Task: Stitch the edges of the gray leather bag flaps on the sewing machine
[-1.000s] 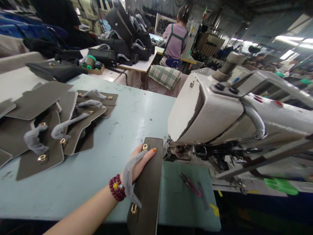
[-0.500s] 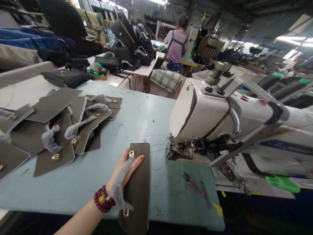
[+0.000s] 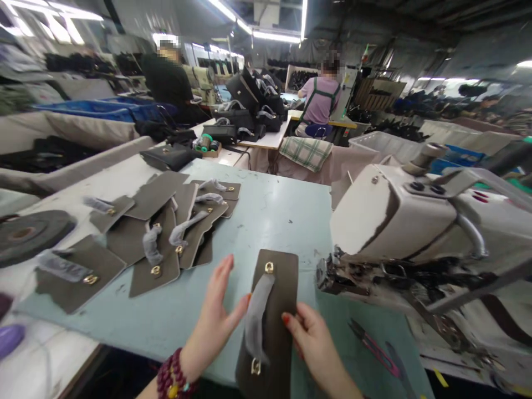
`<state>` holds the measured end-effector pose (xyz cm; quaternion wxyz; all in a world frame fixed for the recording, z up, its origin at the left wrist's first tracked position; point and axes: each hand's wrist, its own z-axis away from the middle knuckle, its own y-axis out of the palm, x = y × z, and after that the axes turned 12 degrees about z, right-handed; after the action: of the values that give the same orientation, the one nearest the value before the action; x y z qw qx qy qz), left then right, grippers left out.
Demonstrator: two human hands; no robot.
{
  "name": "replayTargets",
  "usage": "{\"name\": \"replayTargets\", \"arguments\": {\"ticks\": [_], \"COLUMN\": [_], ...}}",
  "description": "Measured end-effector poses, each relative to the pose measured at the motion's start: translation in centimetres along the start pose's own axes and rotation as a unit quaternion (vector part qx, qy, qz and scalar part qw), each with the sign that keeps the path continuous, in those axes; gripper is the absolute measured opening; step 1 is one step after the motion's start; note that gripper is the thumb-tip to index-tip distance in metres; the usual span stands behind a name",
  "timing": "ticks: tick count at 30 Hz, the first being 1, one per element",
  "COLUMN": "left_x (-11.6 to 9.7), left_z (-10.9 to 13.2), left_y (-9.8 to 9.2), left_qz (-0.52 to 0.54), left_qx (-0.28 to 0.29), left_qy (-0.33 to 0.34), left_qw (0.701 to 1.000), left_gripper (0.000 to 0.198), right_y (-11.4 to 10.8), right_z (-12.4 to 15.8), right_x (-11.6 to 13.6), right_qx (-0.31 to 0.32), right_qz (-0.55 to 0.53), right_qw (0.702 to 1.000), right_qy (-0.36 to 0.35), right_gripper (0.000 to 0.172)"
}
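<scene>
A dark brown bag flap lies lengthwise in front of me at the table's near edge. Its handle, wrapped in translucent film, runs between two gold-coloured rings. My right hand grips the flap's right edge between thumb and fingers. On the other side, my left hand is spread, fingers apart, its thumb tip close to the wrapped handle; whether it touches is unclear. More brown flaps with wrapped handles lie overlapping on the left of the blue-green tabletop.
A white sewing machine stands at the right, its needle end beside the flap. Pink-handled thread snips lie below it. A grey roll sits far left. Black bags fill a table behind, where two people sit at work.
My left hand has let go of the flap and spread open to its left. My right hand has come into view, holding the right edge. The view has swung left.
</scene>
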<state>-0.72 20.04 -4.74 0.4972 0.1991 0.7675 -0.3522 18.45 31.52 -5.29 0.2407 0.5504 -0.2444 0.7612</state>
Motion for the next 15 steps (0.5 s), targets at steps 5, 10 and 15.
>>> {"name": "replayTargets", "arguments": {"ticks": [5,10,15], "left_x": [4.5,6.8,6.0], "left_z": [-4.7,-9.0,-11.8], "left_y": [-10.3,-13.6,-12.7], "left_qz": [-0.246,-0.331,-0.328], "left_qx": [-0.253,-0.162,-0.112], "left_qy": [0.066,0.040,0.009], "left_qw": [0.933,0.929,0.938], "left_gripper": [0.060,0.038,0.033], "right_y": [0.1,4.2,5.9], "right_z": [-5.6,-2.8,2.6], "right_x": [2.3,-0.7,-6.0], "right_qx": [-0.164,-0.167,-0.147], "right_qz": [-0.096,-0.113,-0.056], "right_qw": [0.982,0.979,0.983], "right_qy": [-0.015,0.044,0.092], "right_gripper": [0.053,0.073,0.071]}}
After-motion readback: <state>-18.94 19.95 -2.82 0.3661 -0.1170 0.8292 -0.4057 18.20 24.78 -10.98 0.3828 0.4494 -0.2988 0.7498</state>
